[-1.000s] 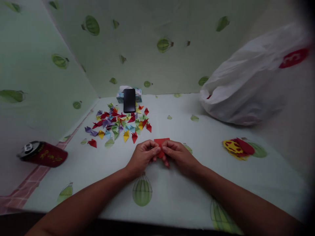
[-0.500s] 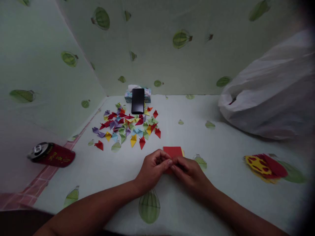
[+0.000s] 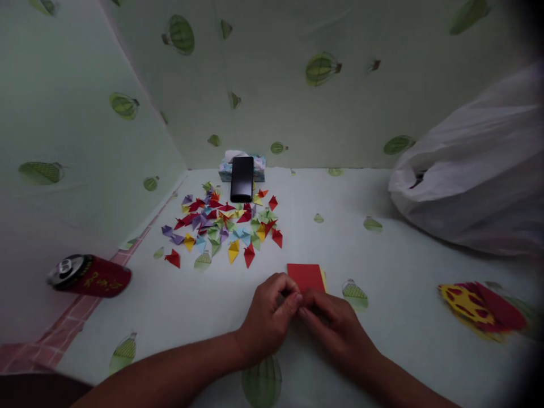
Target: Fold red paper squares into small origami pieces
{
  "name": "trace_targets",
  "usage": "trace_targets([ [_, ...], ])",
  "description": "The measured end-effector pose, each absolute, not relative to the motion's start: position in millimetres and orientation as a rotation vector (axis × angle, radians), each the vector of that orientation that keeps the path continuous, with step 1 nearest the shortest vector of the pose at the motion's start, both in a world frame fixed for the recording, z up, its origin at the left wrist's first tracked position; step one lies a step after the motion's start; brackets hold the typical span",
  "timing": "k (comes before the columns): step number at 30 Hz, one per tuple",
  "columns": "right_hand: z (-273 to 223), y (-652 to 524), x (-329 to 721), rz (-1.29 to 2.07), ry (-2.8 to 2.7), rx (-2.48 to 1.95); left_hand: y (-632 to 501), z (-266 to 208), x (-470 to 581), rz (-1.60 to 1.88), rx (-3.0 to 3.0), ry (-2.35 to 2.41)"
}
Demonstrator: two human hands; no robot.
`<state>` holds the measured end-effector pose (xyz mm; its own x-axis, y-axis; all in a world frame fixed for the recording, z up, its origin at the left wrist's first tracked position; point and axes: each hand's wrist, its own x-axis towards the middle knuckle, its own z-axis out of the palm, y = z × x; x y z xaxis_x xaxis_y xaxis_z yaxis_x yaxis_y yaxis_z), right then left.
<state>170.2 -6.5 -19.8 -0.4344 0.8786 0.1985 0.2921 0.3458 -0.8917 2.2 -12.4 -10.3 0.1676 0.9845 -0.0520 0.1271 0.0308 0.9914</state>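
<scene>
Meeting at the lower centre of the frame, the person's left hand (image 3: 271, 311) and right hand (image 3: 340, 324) have curled fingers, thumbs close to forefingers; whether they pinch anything cannot be told. Red paper (image 3: 304, 276) shows just beyond them, right of centre. Small folded papers (image 3: 233, 251) spread across centre left. For such close fingertip work, steady wrists and light, even thumb pressure would probably serve best.

1. Frame left: can (image 3: 91, 276).
2. Left of centre, on bench (image 3: 212, 303): folded papers (image 3: 233, 251); phone (image 3: 242, 178) behind; tissue box (image 3: 225, 171) behind that.
3. Right: bag (image 3: 476, 181); small pile (image 3: 467, 303) before it.
4. Lower centre: paper sheets (image 3: 304, 276) beyond left hand (image 3: 270, 314), right hand (image 3: 340, 323).
</scene>
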Motion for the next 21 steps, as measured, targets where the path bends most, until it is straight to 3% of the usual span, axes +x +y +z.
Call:
trace_targets([
  [7,-19,-1,173,1.083,-1.816,-1.092,-3,-12,0,1.01,1.13,1.099],
  [14,-19,4,173,1.744,-1.308,-1.005,0,-13,-2,0.924,0.888,1.114],
  [21,-17,8,173,1.805,-1.217,-0.906,1,-16,2,0.925,0.764,1.044],
])
